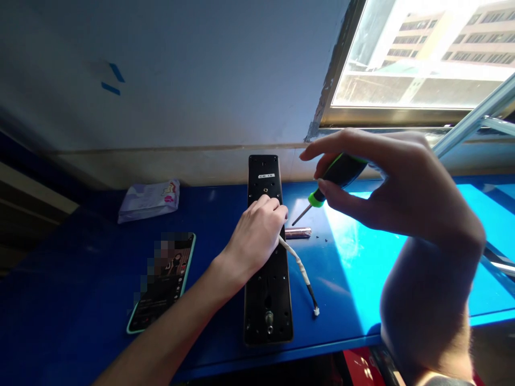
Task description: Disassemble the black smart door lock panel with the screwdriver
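Observation:
A long black door lock panel [269,292] lies back side up on the blue bench, its lever handle [300,233] sticking out to the right underneath. Across the panel's middle, my left hand [261,230] is closed, knuckles up; its fingertips are hidden. From beside that hand a white-sleeved cable [296,259] runs down to a small white plug. My right hand [386,177] holds a screwdriver [340,174] with a black and green handle, raised over the bench. The screwdriver's tip points down and left, apart from the panel. Near the handle's end lie small dark screws [322,238].
On the blue bench [217,214], a phone [169,284] with a lit screen lies left of my forearm. A pale plastic packet [149,201] sits by the wall. At right stand a window [422,59] and a metal ladder [475,115]. Something red [362,367] shows below the bench's edge.

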Motion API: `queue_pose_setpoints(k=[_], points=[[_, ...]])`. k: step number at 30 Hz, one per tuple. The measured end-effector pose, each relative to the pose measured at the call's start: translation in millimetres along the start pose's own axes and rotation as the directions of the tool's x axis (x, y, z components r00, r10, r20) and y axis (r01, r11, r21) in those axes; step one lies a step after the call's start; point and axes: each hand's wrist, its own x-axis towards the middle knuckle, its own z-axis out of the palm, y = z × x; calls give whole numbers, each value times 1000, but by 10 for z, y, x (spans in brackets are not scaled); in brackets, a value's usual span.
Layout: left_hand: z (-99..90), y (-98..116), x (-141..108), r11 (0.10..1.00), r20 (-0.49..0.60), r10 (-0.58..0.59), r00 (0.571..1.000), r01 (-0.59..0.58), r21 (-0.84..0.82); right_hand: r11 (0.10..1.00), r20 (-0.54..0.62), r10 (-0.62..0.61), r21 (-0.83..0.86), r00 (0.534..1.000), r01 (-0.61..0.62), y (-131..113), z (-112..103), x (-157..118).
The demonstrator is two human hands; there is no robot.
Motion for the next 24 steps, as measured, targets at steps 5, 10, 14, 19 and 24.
queue_pose_setpoints(k=[5, 10, 14, 19, 24], points=[[35, -16, -14, 999, -28, 21, 999, -21, 25, 1000, 29, -2, 30, 1000, 2, 6, 9, 21], [60, -19, -10, 999, -55, 24, 998, -22, 36, 1000, 13, -18, 21, 1000, 18, 30, 24, 24], [96, -30, -12, 999, -86, 32, 996, -29, 34, 1000, 18, -23, 13, 1000, 23, 28, 31, 32], [156, -86, -48, 997, -151, 43, 988, -52, -55, 1000, 38, 10, 15, 999, -11, 15, 1, 31], [169, -127, -82, 985, -213, 21, 977, -57, -163, 1000, 29, 6, 1, 1000, -6, 21, 7, 22]])
